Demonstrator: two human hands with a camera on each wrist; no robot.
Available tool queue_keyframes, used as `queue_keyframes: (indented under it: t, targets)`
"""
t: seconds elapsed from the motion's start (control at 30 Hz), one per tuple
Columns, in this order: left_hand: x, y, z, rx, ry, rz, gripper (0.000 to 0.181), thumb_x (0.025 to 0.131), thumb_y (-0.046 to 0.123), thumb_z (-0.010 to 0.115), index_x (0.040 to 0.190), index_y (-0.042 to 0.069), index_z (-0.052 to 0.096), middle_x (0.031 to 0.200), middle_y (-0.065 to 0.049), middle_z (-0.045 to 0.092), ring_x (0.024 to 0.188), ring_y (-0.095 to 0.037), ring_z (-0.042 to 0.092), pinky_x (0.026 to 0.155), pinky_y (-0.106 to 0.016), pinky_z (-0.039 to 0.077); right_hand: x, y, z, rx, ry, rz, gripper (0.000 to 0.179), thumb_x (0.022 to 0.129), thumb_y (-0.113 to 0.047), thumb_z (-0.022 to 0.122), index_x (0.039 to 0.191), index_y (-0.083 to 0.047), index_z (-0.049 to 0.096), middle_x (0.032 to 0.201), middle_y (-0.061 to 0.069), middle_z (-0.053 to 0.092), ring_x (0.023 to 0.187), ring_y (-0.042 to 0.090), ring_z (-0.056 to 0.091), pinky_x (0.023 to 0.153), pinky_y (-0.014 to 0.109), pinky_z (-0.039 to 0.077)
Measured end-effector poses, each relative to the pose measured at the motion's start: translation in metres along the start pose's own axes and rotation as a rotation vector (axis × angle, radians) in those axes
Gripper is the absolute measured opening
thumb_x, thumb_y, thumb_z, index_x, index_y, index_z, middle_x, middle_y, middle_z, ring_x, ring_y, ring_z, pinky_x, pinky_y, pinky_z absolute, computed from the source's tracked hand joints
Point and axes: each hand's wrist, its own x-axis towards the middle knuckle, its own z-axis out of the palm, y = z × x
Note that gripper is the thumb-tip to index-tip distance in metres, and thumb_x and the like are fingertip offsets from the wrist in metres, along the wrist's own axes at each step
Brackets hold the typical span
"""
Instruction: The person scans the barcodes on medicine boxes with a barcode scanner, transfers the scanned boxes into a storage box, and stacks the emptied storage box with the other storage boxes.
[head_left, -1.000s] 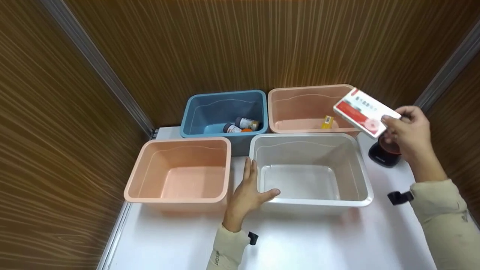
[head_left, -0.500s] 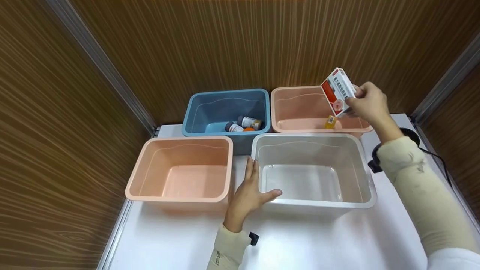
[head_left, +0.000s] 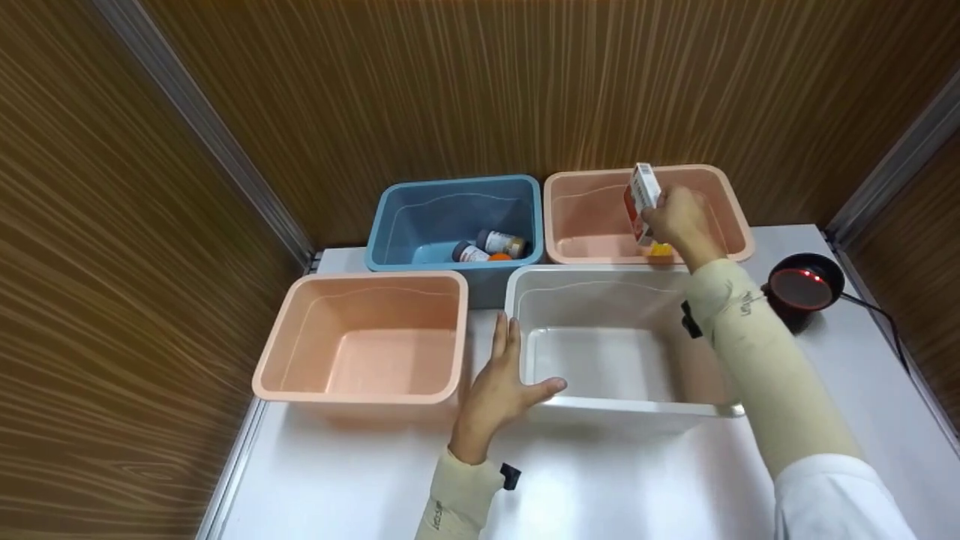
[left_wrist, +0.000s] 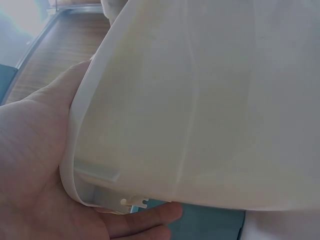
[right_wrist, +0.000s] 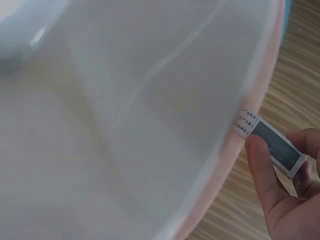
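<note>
My right hand [head_left: 681, 219] pinches a white and red medicine box [head_left: 643, 201] over the back right pink bin [head_left: 739, 225]; the box stands nearly upright on its short side. In the right wrist view, thumb and fingers hold the medicine box [right_wrist: 274, 145] by its narrow sides, with printed text on the end. A small yellow box [head_left: 661, 250] lies in that bin, partly covered by the hand. My left hand [head_left: 495, 394] rests with straight, spread fingers against the near left corner of the white bin [head_left: 622, 407]. In the left wrist view the left hand [left_wrist: 45, 165] lies along the white bin's rim.
At the back left, a blue bin [head_left: 379, 225] holds several bottles [head_left: 501, 244]. A pink bin [head_left: 360, 399] stands at the front left. On the right is a black scanner stand [head_left: 806, 285] with red lights and a cable. Wood-grain walls [head_left: 480, 90] enclose the white table [head_left: 337, 480].
My right hand has carried the medicine box leftward from above the scanner stand and down over the back right pink bin, turning it more upright. The left hand stays in place.
</note>
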Motion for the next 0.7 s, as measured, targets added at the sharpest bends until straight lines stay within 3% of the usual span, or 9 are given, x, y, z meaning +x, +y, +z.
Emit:
queue_keyframes:
  t: [0.1, 0.2, 0.33, 0.5, 0.57, 0.7]
  targets:
    - [-0.001, 0.0, 0.001, -0.001, -0.002, 0.004, 0.123, 0.078, 0.073, 0.071, 0.163, 0.013, 0.007, 0.168, 0.003, -0.013, 0.134, -0.035, 0.047, 0.097, -0.045, 0.049, 0.001, 0.002, 0.011, -0.037, 0.021, -0.031, 0.043, 0.097, -0.01, 0.058, 0.135, 0.01, 0.053, 0.122, 0.033, 0.061, 0.1, 0.041, 0.067, 0.061, 0.03, 0.057]
    - [-0.001, 0.001, 0.001, 0.002, -0.002, 0.007, 0.122, 0.078, 0.072, 0.071, 0.163, 0.013, 0.006, 0.169, 0.002, -0.012, 0.134, -0.034, 0.047, 0.097, -0.045, 0.049, 0.001, 0.006, 0.017, -0.067, 0.069, -0.072, 0.042, 0.097, -0.01, 0.057, 0.134, 0.011, 0.054, 0.121, 0.033, 0.062, 0.103, 0.041, 0.066, 0.073, 0.04, 0.058]
    - [-0.001, 0.002, 0.002, 0.008, -0.002, 0.003, 0.122, 0.079, 0.073, 0.071, 0.163, 0.013, 0.006, 0.169, 0.002, -0.011, 0.133, -0.034, 0.048, 0.095, -0.045, 0.05, 0.0, 0.01, 0.02, -0.134, 0.105, -0.092, 0.034, 0.097, -0.018, 0.063, 0.115, 0.011, 0.062, 0.109, 0.032, 0.066, 0.098, 0.044, 0.064, 0.084, 0.052, 0.052]
    - [0.0, 0.002, 0.002, 0.01, -0.006, 0.003, 0.123, 0.078, 0.074, 0.07, 0.163, 0.013, 0.006, 0.169, 0.002, -0.012, 0.134, -0.034, 0.047, 0.095, -0.044, 0.05, -0.004, 0.011, 0.016, -0.238, 0.112, -0.091, 0.045, 0.095, -0.039, 0.066, 0.074, 0.0, 0.059, 0.074, 0.021, 0.063, 0.077, 0.039, 0.059, 0.069, 0.049, 0.047]
    - [-0.001, 0.001, 0.001, 0.012, -0.003, -0.001, 0.123, 0.078, 0.074, 0.07, 0.163, 0.013, 0.006, 0.169, 0.002, -0.012, 0.135, -0.034, 0.046, 0.096, -0.044, 0.05, -0.005, 0.008, 0.013, -0.235, 0.115, -0.098, 0.047, 0.097, -0.041, 0.063, 0.07, -0.003, 0.056, 0.066, 0.015, 0.06, 0.068, 0.034, 0.06, 0.06, 0.043, 0.046]
    - [-0.001, 0.0, 0.001, 0.002, 0.001, -0.005, 0.12, 0.08, 0.068, 0.073, 0.163, 0.014, 0.006, 0.168, 0.003, -0.012, 0.136, -0.035, 0.045, 0.096, -0.045, 0.05, -0.012, 0.0, 0.005, -0.169, 0.081, -0.103, 0.038, 0.1, -0.037, 0.058, 0.081, -0.004, 0.057, 0.071, 0.01, 0.058, 0.059, 0.022, 0.057, 0.05, 0.031, 0.043]
